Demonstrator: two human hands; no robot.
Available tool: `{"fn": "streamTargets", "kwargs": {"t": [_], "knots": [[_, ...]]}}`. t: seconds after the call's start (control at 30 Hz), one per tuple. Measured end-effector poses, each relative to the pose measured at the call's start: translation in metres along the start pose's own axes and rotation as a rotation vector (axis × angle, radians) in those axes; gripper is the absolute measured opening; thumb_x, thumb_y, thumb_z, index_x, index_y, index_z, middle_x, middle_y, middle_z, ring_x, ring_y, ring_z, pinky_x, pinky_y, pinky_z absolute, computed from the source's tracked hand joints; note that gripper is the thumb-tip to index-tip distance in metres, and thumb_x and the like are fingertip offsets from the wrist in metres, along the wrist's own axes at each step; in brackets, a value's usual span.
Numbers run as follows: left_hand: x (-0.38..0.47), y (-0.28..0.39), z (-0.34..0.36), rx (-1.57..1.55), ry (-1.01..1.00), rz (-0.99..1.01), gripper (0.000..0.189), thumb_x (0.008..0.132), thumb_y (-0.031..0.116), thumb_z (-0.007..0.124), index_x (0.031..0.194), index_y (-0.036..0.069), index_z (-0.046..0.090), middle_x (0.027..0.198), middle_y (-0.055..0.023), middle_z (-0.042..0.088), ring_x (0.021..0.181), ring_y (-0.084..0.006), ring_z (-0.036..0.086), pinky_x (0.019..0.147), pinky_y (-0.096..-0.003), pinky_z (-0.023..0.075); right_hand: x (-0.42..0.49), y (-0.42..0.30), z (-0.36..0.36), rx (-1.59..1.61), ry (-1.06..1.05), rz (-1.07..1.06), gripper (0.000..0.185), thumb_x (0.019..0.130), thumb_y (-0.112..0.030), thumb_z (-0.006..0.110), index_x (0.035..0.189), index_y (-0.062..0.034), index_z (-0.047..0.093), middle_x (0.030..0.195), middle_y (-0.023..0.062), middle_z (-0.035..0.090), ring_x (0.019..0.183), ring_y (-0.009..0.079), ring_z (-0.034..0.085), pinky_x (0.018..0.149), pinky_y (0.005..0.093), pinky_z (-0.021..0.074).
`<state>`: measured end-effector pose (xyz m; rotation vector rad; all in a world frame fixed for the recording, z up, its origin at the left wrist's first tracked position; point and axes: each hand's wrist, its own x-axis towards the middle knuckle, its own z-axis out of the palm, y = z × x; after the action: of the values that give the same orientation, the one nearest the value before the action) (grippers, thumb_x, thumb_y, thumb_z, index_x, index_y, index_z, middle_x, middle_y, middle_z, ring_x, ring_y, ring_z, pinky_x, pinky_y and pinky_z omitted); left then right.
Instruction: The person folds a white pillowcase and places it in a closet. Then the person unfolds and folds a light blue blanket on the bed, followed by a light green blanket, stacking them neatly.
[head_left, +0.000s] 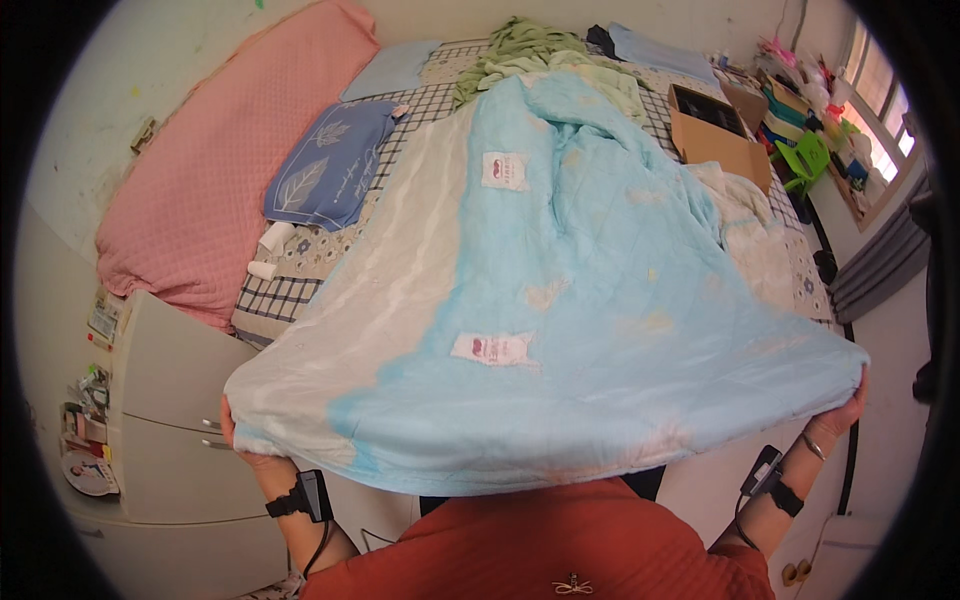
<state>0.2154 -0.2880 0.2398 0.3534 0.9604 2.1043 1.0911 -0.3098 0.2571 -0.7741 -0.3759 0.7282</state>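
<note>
A light-blue and cream quilt (600, 315) is spread wide in front of me, its near edge lifted off the bed and stretched between both hands. My left hand (228, 421) grips the cream corner, with most of the fingers hidden by the cloth. At the blue corner on the far right, my right hand (852, 405) holds the edge, fingers partly covered. Two white fabric patches with printing show on the quilt. Its far part lies bunched on the bed, touching a crumpled green blanket (525, 52).
Along the left wall leans a pink quilted cover (240, 157), beside a blue pillow (330, 165) and white rolls (262, 270). A grey cabinet (180, 450) stands near left. To the right are an open cardboard box (720, 142), a green plastic chair (802, 161) and a window.
</note>
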Motion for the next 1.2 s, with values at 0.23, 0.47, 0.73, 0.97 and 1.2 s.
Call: {"fn": "streamTargets", "kwargs": {"t": [0.23, 0.47, 0.73, 0.97, 1.2], "knots": [[-0.039, 0.026, -0.006, 0.093, 0.055, 0.062, 0.05, 0.094, 0.04, 0.049, 0.123, 0.0, 0.057, 0.129, -0.0166, 0.056, 0.117, -0.0321, 0.055, 0.1, -0.0447, 0.0449, -0.044, -0.057, -0.022, -0.291, 0.229, -0.463, 0.041, 0.099, -0.018, 0.042, 0.138, -0.003, 0.045, 0.135, 0.0209, 0.051, 0.118, 0.0319, 0.055, 0.104, 0.0506, 0.0427], [-0.064, 0.098, 0.003, 0.241, 0.064, 0.354, 0.049, 0.094, 0.04, 0.05, 0.122, 0.0, 0.058, 0.129, -0.0162, 0.057, 0.117, -0.032, 0.055, 0.099, -0.0439, 0.0454, -0.074, -0.121, -0.054, -0.849, 0.403, -0.807, 0.037, 0.098, -0.018, 0.046, 0.13, 0.0001, 0.05, 0.127, 0.0195, 0.053, 0.112, 0.0289, 0.055, 0.096, 0.0402, 0.0467], [-0.072, 0.093, 0.058, 0.745, 0.027, 0.586, 0.048, 0.093, 0.039, 0.051, 0.121, 0.001, 0.058, 0.128, -0.0158, 0.057, 0.116, -0.0318, 0.055, 0.098, -0.043, 0.0461, -0.047, -0.123, -0.012, -0.615, 0.27, -0.65, 0.029, 0.098, -0.02, 0.05, 0.119, -0.001, 0.056, 0.11, 0.0129, 0.057, 0.098, 0.0225, 0.058, 0.086, 0.0351, 0.0482], [0.037, -0.004, 0.065, 0.613, -0.134, 0.178, 0.043, 0.093, 0.034, 0.055, 0.12, 0.001, 0.059, 0.122, -0.0136, 0.059, 0.113, -0.0271, 0.057, 0.097, -0.0397, 0.0468, 0.054, -0.071, 0.065, -0.525, 0.076, -0.444, 0.024, 0.097, -0.021, 0.052, 0.109, -0.0019, 0.061, 0.096, 0.0072, 0.061, 0.086, 0.0169, 0.06, 0.078, 0.0307, 0.0495], [0.167, -0.125, 0.097, 0.322, -0.301, 0.026, 0.027, 0.093, 0.023, 0.061, 0.111, 0.003, 0.062, 0.108, -0.0094, 0.065, 0.103, -0.0216, 0.062, 0.093, -0.0352, 0.049, 0.204, 0.063, 0.147, -0.757, 0.016, -0.302, 0.026, 0.089, -0.019, 0.065, 0.107, -0.0006, 0.065, 0.091, 0.0028, 0.063, 0.081, 0.013, 0.058, 0.071, 0.0276, 0.0464]]}}
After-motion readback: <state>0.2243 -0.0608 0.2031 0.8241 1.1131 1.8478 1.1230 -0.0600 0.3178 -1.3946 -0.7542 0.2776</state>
